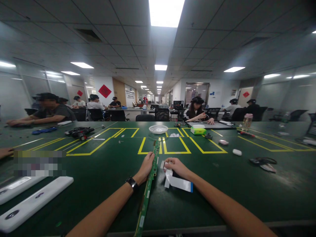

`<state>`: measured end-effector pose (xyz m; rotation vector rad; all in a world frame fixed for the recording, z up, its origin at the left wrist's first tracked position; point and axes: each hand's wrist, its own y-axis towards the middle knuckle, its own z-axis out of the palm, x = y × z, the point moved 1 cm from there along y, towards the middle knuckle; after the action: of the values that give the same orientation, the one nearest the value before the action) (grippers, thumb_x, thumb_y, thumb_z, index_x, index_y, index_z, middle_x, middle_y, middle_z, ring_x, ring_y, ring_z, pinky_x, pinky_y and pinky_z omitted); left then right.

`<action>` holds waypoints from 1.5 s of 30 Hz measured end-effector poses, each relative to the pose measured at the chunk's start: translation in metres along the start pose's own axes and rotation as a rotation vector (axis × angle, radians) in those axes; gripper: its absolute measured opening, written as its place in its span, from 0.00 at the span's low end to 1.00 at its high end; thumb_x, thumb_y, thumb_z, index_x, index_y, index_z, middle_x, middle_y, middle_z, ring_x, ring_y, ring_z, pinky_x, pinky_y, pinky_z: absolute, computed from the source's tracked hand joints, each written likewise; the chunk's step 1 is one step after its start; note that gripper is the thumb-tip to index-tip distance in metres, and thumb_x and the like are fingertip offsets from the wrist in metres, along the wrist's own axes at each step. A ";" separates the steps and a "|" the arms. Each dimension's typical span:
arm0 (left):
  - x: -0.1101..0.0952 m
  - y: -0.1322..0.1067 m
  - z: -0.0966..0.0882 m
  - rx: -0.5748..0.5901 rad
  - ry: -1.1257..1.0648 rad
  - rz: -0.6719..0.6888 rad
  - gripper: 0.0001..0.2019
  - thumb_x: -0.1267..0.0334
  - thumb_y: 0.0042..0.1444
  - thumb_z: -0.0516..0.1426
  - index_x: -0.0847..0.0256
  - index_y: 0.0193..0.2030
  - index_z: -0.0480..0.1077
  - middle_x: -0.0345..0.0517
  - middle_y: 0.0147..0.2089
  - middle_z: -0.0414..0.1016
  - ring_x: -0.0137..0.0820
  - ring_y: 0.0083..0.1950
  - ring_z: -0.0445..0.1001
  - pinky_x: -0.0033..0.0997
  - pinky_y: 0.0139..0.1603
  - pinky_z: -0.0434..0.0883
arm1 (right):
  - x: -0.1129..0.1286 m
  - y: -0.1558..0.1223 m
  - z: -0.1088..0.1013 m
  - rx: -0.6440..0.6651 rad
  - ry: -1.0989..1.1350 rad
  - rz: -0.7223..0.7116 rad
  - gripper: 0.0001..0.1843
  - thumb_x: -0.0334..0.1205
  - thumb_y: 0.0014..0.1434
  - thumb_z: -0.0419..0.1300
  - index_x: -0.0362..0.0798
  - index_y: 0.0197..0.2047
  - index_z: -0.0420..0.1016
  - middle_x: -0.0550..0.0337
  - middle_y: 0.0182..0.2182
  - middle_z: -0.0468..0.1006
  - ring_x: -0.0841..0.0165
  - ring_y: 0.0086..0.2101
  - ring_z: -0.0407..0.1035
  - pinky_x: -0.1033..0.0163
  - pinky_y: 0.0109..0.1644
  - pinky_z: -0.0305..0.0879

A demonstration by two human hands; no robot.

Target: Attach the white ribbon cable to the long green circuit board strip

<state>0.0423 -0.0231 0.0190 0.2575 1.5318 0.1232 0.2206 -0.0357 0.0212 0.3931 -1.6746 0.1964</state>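
Note:
My left hand [147, 164], with a dark watch on its wrist, is closed around a long, narrow green circuit board [147, 193]. The board slants from the table's near edge up past the hand, its far end pointing away from me. Just to its right, my right hand [176, 166] pinches a white flat ribbon cable [181, 183]. One end of the cable pokes out from the fingertips beside the board, seemingly apart from it. The rest hangs folded below the hand and ends in a blue tip.
Two long white casings [41, 197] lie at the near left of the green table [222, 204]. Farther off are a white basket [158, 129], a green-and-white tissue pack [198, 129], a white earbud case [237, 152] and a dark cable bundle [264, 161]. People sit around.

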 end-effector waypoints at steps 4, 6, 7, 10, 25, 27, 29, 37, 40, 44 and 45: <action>0.001 -0.002 0.001 0.040 -0.032 -0.025 0.18 0.45 0.57 0.52 0.60 0.37 0.64 0.36 0.29 0.66 0.25 0.28 0.67 0.21 0.28 0.67 | -0.002 -0.002 0.006 0.017 0.018 0.024 0.18 0.50 0.46 0.67 0.45 0.33 0.69 0.63 0.25 0.77 0.69 0.26 0.70 0.64 0.32 0.63; 0.003 -0.004 0.004 0.082 -0.061 -0.060 0.19 0.44 0.57 0.53 0.60 0.41 0.63 0.36 0.29 0.66 0.24 0.27 0.68 0.21 0.27 0.67 | -0.002 -0.003 0.008 0.011 0.057 0.039 0.20 0.51 0.46 0.67 0.46 0.34 0.68 0.62 0.25 0.77 0.69 0.25 0.71 0.65 0.31 0.64; 0.003 -0.005 0.005 0.108 -0.076 -0.084 0.19 0.44 0.56 0.53 0.59 0.43 0.62 0.36 0.29 0.67 0.25 0.25 0.69 0.22 0.25 0.68 | -0.001 -0.004 0.009 0.001 0.073 0.041 0.21 0.52 0.46 0.67 0.46 0.34 0.68 0.62 0.25 0.77 0.69 0.25 0.70 0.65 0.31 0.63; 0.003 -0.009 0.010 0.179 -0.110 -0.149 0.21 0.44 0.57 0.53 0.58 0.47 0.59 0.35 0.28 0.68 0.25 0.21 0.70 0.22 0.21 0.68 | 0.002 -0.005 0.010 -0.025 0.096 0.041 0.22 0.52 0.44 0.68 0.45 0.32 0.67 0.62 0.24 0.78 0.72 0.22 0.68 0.67 0.28 0.60; -0.006 -0.017 0.012 0.217 -0.095 -0.162 0.19 0.47 0.57 0.54 0.58 0.48 0.59 0.39 0.32 0.71 0.25 0.26 0.73 0.21 0.24 0.68 | 0.001 -0.005 0.008 -0.052 0.107 0.044 0.21 0.52 0.45 0.68 0.45 0.32 0.67 0.61 0.24 0.78 0.72 0.22 0.68 0.68 0.27 0.60; -0.006 -0.017 0.012 0.201 -0.045 -0.121 0.19 0.47 0.58 0.53 0.58 0.47 0.61 0.40 0.33 0.71 0.27 0.30 0.74 0.22 0.29 0.69 | -0.002 -0.003 0.008 -0.057 0.121 0.050 0.21 0.52 0.45 0.68 0.45 0.32 0.67 0.60 0.24 0.79 0.71 0.23 0.69 0.67 0.28 0.62; -0.006 -0.016 0.011 0.205 0.024 -0.053 0.19 0.47 0.59 0.52 0.59 0.48 0.62 0.41 0.35 0.72 0.30 0.37 0.74 0.25 0.36 0.70 | -0.005 -0.001 0.007 -0.052 0.127 0.057 0.22 0.52 0.43 0.68 0.45 0.31 0.67 0.61 0.23 0.78 0.71 0.23 0.70 0.66 0.28 0.63; -0.001 -0.015 0.004 0.364 0.229 0.062 0.20 0.47 0.62 0.47 0.61 0.51 0.61 0.44 0.43 0.71 0.33 0.44 0.70 0.31 0.46 0.66 | -0.008 -0.003 0.007 0.015 0.089 0.023 0.23 0.53 0.43 0.69 0.45 0.32 0.67 0.59 0.23 0.79 0.69 0.25 0.72 0.64 0.32 0.65; 0.000 -0.015 0.004 0.413 0.210 0.023 0.22 0.46 0.61 0.48 0.61 0.52 0.60 0.44 0.41 0.71 0.32 0.40 0.70 0.30 0.41 0.67 | -0.009 -0.006 0.008 0.022 0.105 0.026 0.25 0.55 0.42 0.69 0.45 0.32 0.66 0.59 0.23 0.79 0.68 0.25 0.73 0.64 0.31 0.65; -0.001 -0.016 0.003 0.435 0.147 0.014 0.23 0.46 0.60 0.50 0.62 0.53 0.60 0.44 0.39 0.71 0.31 0.37 0.70 0.29 0.39 0.67 | -0.009 -0.008 0.009 0.049 0.122 0.013 0.26 0.56 0.43 0.69 0.45 0.33 0.65 0.58 0.25 0.80 0.68 0.25 0.73 0.65 0.31 0.64; -0.003 -0.017 0.003 0.443 0.124 0.004 0.23 0.46 0.60 0.51 0.62 0.53 0.60 0.43 0.39 0.71 0.30 0.36 0.70 0.28 0.38 0.67 | -0.009 -0.009 0.008 0.062 0.123 0.006 0.26 0.56 0.44 0.68 0.45 0.33 0.65 0.57 0.25 0.80 0.68 0.26 0.73 0.65 0.31 0.64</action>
<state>0.0443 -0.0403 0.0176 0.6130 1.6710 -0.2045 0.2172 -0.0454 0.0101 0.4149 -1.5511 0.2722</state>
